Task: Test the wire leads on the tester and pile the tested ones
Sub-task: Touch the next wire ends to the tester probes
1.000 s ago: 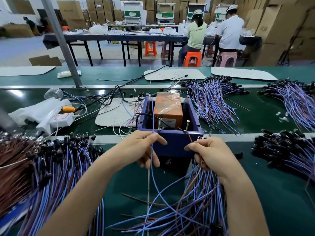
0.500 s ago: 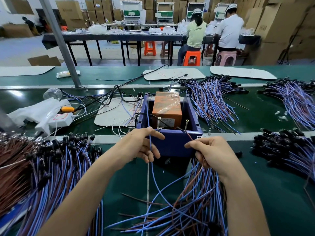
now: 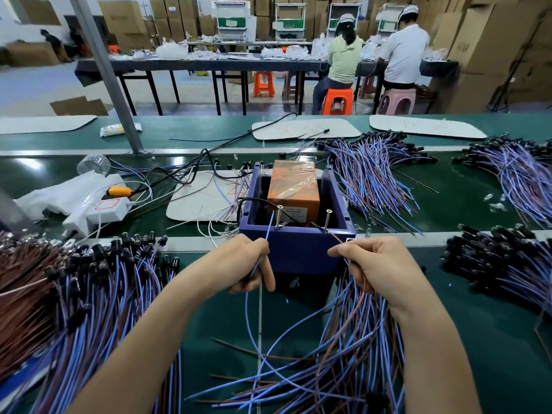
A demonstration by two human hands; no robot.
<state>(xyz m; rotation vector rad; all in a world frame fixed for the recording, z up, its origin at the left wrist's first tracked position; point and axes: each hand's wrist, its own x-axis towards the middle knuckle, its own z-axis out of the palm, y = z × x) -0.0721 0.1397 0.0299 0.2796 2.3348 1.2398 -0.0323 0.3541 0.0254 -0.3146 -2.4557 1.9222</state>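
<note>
Tester (image 3: 298,252) sits at 12 o'clock on the green tabletop (image 3: 493,339). Left hand (image 3: 248,264) pinches a blue lead (image 3: 269,228), tip up right by the left screw (image 3: 279,217). Right hand (image 3: 379,270) pinches a brown lead (image 3: 334,236) that runs toward the right screw (image 3: 327,219). There's a loose bunch (image 3: 352,339) under that hand at 6 o'clock, and a big pile (image 3: 104,294) at 9 o'clock.
</note>
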